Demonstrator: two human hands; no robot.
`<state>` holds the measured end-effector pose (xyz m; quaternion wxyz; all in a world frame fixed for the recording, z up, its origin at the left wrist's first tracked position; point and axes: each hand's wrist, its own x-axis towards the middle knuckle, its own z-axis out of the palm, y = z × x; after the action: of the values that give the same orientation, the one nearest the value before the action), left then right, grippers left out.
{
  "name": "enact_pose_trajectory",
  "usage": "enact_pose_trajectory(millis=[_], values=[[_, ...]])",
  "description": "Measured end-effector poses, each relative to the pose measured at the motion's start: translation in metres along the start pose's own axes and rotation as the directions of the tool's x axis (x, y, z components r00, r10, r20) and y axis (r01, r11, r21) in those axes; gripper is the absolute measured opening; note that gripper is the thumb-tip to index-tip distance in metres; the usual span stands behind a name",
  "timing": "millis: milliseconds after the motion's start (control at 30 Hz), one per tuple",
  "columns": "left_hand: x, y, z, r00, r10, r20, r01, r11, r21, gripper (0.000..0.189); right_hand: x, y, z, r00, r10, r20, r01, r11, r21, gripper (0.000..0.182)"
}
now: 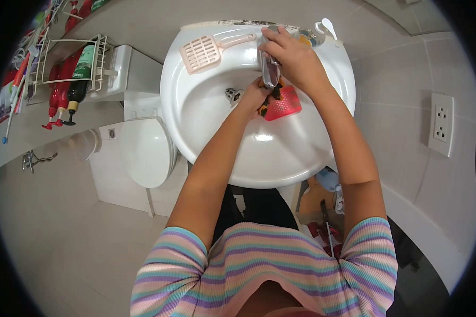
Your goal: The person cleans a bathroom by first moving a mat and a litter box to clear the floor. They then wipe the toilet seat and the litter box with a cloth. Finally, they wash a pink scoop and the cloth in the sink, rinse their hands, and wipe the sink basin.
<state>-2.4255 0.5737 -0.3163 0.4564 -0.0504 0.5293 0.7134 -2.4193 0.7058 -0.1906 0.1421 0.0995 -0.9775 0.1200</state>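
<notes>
My left hand [254,96] is inside the white washbasin [206,134], below the spout of a chrome faucet [269,73]. It holds a red perforated plastic item [284,104] with yellow-and-black parts, partly hidden by the fingers and the spout. My right hand [289,51] is on the faucet's top, its fingers curled over the far end where the handle is. Whether water runs cannot be made out. A pale pink slotted litter scoop [201,53] lies on the basin's back left rim, its handle pointing towards the faucet.
A transparent container [312,37] with a white pump top [328,27] stands at the basin's back right corner. Leftward are a toilet with its lid [146,152] down and a wire rack [99,63] of pump bottles [79,79]. A power outlet [441,125] is on the right wall.
</notes>
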Motion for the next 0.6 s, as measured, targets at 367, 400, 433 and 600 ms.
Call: enact_pose_trajectory(millis=[367, 400, 433, 600], values=[[0.006, 0.002, 0.005, 0.992, 0.010, 0.129, 0.066, 0.821, -0.567, 0.040, -0.050, -0.036, 0.057, 0.486, 0.852, 0.195, 0.021, -0.234, 0.972, 0.027], [0.005, 0.001, 0.000, 0.992, -0.022, 0.123, 0.091, 0.806, -0.585, 0.039, -0.071, -0.026, 0.081, 0.512, 0.760, 0.401, 0.098, -0.515, 0.851, 0.028], [0.005, 0.000, -0.008, 0.992, -0.051, 0.115, 0.110, 0.790, -0.603, 0.038, -0.075, -0.024, 0.089, 0.556, 0.608, 0.566, 0.162, -0.748, 0.644, 0.029], [0.005, -0.020, -0.041, 0.997, 0.037, 0.072, -0.009, 0.932, -0.361, 0.020, -0.060, -0.020, 0.108, 0.496, 0.422, 0.759, -0.205, -0.793, 0.574, 0.032]])
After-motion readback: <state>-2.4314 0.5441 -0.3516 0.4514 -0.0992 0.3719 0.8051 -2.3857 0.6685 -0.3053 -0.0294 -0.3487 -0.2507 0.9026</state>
